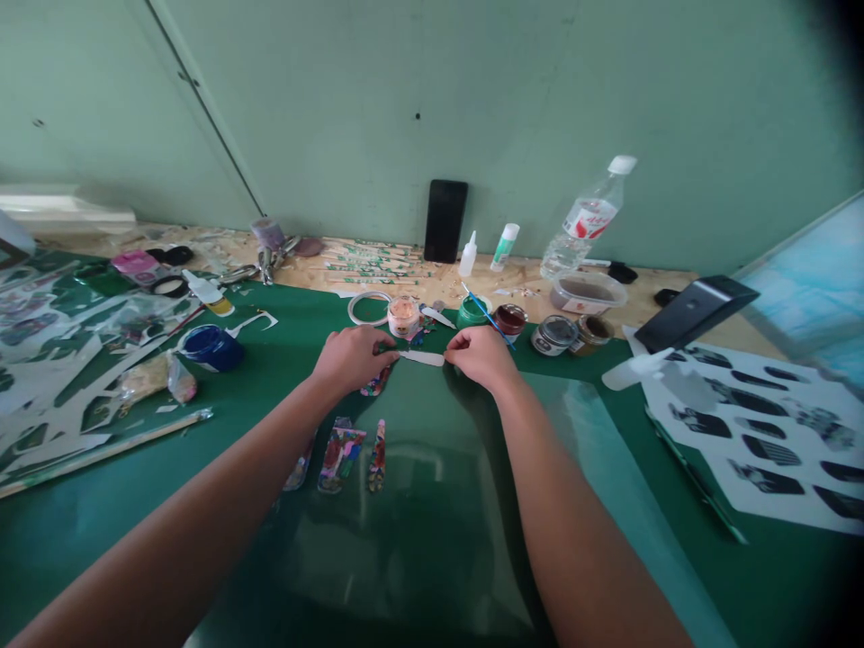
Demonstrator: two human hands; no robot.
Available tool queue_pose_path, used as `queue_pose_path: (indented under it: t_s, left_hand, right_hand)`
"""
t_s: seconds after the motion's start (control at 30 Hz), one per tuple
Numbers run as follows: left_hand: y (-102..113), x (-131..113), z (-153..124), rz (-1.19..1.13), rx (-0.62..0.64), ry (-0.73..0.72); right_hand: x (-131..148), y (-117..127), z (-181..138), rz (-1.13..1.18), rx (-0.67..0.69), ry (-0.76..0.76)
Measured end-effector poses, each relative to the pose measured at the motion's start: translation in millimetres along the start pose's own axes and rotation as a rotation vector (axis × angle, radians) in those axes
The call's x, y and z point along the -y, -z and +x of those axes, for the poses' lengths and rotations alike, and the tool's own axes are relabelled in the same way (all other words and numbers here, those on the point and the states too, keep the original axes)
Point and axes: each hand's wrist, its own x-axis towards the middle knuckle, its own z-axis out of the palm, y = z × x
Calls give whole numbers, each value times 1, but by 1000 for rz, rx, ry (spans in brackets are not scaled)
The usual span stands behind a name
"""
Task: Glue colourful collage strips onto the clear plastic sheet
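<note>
My left hand and my right hand both pinch the ends of a small white strip held just above the green mat. The fingers of both hands are closed on it. Under my left hand lies a colourful painted strip. Nearer to me, several more painted strips lie on a clear plastic sheet. Behind the hands stand a pink-lidded jar, a green paint pot with a blue brush and a dark red paint pot.
A roll of tape, blue paint tub and paper cut-outs lie left. Glue bottles, a black phone and a water bottle stand by the wall. Printed sheets and a black box are right.
</note>
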Motion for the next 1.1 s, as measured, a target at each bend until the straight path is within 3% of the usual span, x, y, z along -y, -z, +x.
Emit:
queue_pose_path:
  t_s: [0.27,0.57,1.1]
  left_hand:
    - [0,-1,17,23,14,2]
    - [4,2,13,55,71,-90]
    - [14,-15,30,196,176,-90]
  right_hand:
    - [1,1,-1,0,6,-5]
    - [2,2,-1,7,13,-18]
    - [4,4,-2,-5,17,0]
